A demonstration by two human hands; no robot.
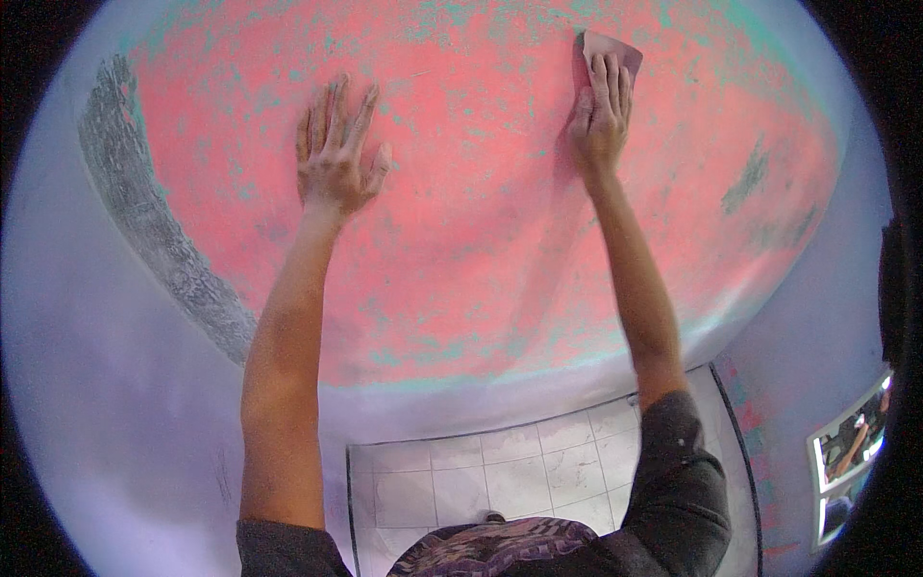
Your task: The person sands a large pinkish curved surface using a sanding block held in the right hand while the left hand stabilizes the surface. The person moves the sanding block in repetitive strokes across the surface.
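Pink wall (481, 221), tiled floor (519, 481) below

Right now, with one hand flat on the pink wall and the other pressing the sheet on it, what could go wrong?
1. The right hand presses only the lower part of the sandpaper sheet, so it might slip out.
2. The left hand lies bare on the flaking pink wall; rough patches could scrape the palm.
3. Both arms reach high, so loosened dust may fall toward the person.

1 head-worn fisheye view, close, facing the pink wall (481, 221) at arm's reach
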